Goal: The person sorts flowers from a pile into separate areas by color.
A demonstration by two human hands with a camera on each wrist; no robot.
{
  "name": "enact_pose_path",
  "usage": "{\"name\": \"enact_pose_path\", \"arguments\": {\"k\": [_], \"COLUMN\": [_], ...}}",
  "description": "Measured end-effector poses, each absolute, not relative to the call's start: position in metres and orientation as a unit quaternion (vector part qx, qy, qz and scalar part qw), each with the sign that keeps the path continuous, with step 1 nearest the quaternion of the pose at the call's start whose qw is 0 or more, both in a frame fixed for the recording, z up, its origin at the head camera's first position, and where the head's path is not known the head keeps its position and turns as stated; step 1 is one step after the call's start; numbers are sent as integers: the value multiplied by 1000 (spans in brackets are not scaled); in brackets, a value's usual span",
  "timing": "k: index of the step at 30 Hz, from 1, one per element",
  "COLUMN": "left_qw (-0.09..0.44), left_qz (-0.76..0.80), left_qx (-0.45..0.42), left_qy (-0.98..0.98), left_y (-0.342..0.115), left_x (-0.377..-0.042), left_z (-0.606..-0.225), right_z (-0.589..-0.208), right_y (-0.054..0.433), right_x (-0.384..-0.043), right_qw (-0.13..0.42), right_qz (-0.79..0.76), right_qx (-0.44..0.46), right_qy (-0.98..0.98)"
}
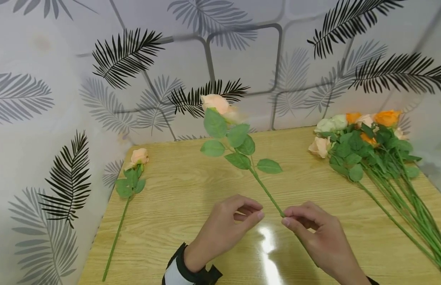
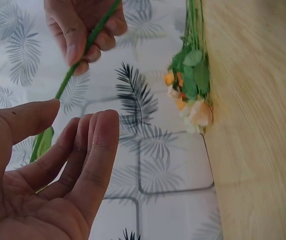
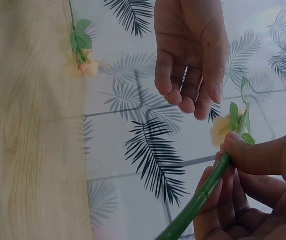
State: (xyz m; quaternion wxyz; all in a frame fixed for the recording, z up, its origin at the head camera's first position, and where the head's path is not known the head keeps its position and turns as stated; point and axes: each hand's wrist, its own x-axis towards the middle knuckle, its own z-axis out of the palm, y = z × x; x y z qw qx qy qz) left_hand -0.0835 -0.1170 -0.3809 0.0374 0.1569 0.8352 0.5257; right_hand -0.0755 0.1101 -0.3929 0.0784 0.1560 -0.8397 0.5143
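in the lower frame, our right hand (image 1: 320,233) pinches a green-stemmed peach rose (image 1: 239,161); our left hand (image 1: 225,223), loosely curved, holds nothing; we should pinch lightly.

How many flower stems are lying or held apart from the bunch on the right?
2: one peach-flowered stem pinched in the right hand, and another stem lying along the left side of the table. Neither is hidden.
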Motion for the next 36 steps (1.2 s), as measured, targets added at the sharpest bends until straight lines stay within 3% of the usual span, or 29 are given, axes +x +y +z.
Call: {"name": "enact_pose_path", "arguments": {"k": [20,36], "left_qw": [40,10], "left_qz": [602,602], "left_qx": [140,139], "left_qy": [785,786], "left_y": [-103,-99], "left_x": [-81,-81], "left_z": [-376,-379], "right_z": [-401,-404], "right_y": [102,98], "right_x": [-72,-72], "right_qw": [61,14], "right_qz": [548,549], "right_qx": [187,203], "right_qy": [-813,-811]}}
